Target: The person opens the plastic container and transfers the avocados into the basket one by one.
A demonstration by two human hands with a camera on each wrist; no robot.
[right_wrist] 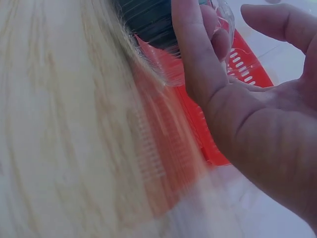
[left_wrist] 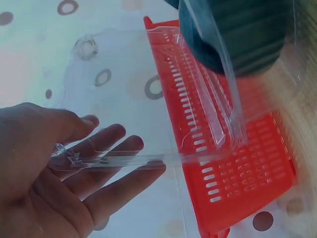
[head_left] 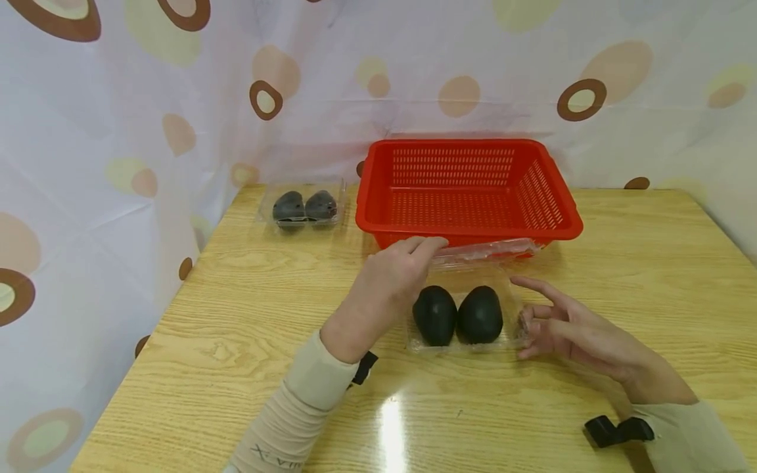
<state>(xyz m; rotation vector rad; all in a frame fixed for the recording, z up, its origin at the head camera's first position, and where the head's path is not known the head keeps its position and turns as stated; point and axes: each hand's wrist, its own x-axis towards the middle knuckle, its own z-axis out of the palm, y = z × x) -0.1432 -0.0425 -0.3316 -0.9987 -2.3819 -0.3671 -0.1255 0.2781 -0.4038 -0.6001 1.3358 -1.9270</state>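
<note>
A clear plastic clamshell box [head_left: 461,349] lies on the table with its lid [head_left: 491,250] raised. Side by side in its base are two smooth, dark, egg-shaped objects [head_left: 434,315], like avocados. My left hand [head_left: 397,276] holds the lid at its left end; in the left wrist view the lid's edge passes between thumb and fingers. My right hand [head_left: 568,328] grips the right side of the base with thumb and curled fingers, its index finger stretched out. The right wrist view shows curled fingertips [right_wrist: 220,42] right at the plastic wall.
Just behind the box stands a red slotted basket [head_left: 470,234], overlapped by the raised lid in the head view. A second clear box [head_left: 269,203], closed over two similar dark objects [head_left: 288,207], sits at the back left. A patterned cloth [head_left: 331,79] hangs behind the wooden table [head_left: 225,341].
</note>
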